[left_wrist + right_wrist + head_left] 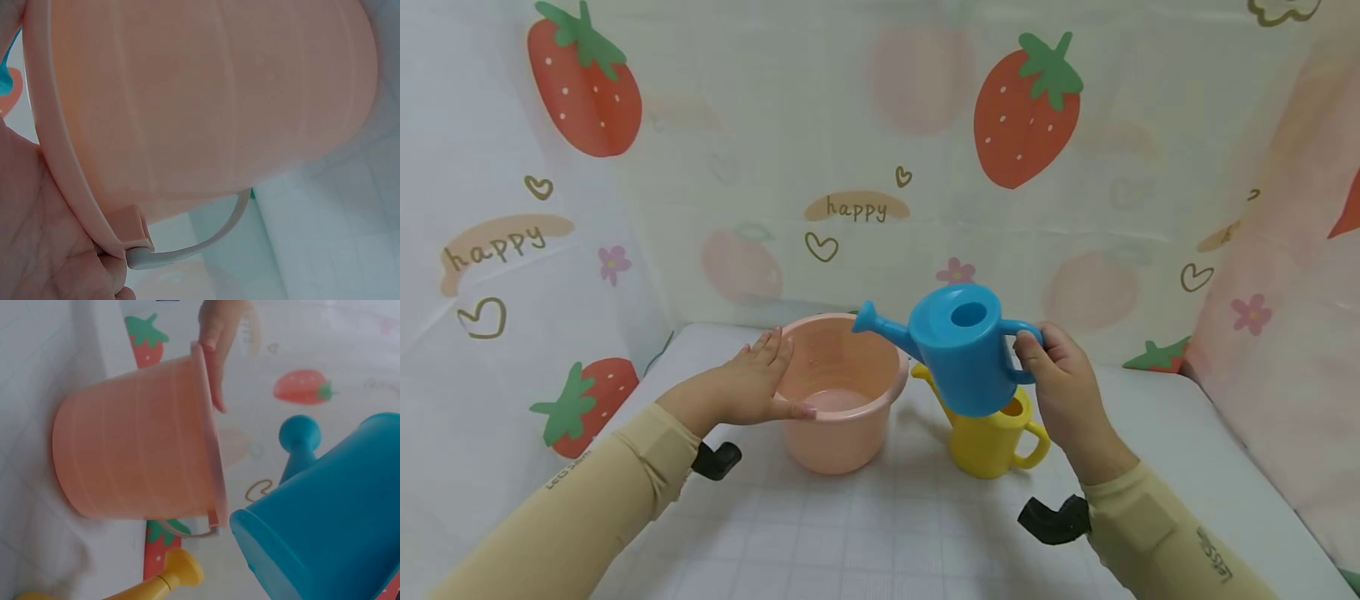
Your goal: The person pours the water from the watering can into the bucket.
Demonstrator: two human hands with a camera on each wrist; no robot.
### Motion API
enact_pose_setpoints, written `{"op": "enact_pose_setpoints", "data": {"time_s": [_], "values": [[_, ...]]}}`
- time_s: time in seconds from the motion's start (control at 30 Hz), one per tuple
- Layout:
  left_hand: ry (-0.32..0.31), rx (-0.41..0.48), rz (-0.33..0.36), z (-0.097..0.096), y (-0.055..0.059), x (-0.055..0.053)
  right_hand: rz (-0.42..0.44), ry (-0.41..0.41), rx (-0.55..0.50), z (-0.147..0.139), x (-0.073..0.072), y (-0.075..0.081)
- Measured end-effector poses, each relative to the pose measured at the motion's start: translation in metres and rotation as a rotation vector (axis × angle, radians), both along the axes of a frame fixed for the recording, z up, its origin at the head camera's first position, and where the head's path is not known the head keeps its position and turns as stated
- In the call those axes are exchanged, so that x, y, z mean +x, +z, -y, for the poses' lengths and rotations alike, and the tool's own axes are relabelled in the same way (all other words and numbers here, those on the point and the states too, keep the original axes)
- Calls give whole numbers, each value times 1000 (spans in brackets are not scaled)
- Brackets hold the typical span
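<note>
My right hand (1060, 400) grips the handle of a blue watering can (962, 362), lifted above the table. Its spout points left, with the sprinkler head near the right rim of a pink bucket (842, 446). On the bucket's left rim rests my left hand (748, 383), fingers spread and fairly straight. The left wrist view shows the palm (50, 231) against the rim of the bucket (237, 94). Behind and below the blue can stands a yellow watering can (985, 446), partly hidden by it. In the right wrist view the blue can (337, 512) is apart from the bucket.
The white table (850, 542) has a faint grid pattern. A patterned cloth backdrop (850, 108) with strawberries rises behind and on both sides. The bucket's pale handle (200, 247) hangs down at its back side. Black camera mounts (1056, 521) stick out from both wrists.
</note>
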State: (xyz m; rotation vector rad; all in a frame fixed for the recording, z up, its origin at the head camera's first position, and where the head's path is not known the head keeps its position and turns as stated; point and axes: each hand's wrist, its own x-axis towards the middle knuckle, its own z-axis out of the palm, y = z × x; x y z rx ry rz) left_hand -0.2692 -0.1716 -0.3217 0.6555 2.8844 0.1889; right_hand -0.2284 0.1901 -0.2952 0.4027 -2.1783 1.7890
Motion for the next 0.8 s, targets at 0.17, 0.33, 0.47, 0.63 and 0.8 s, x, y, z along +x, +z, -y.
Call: {"op": "enact_pose_setpoints", "data": {"time_s": [0.17,0.33,0.47,0.63,0.8], "values": [[-13,-3,-16,0,0,0,-21,10,39,1,-3,2],[-16,-8,-27,0,-1,-1,-1,7,80,1,-3,7],[-20,-6,-29,0,0,0,12,7,95,1,-3,10],[-16,-13,-30,-1,1,1,15,6,116,1,-4,13],[-13,-6,-26,-1,2,2,21,3,122,1,-3,14]]}}
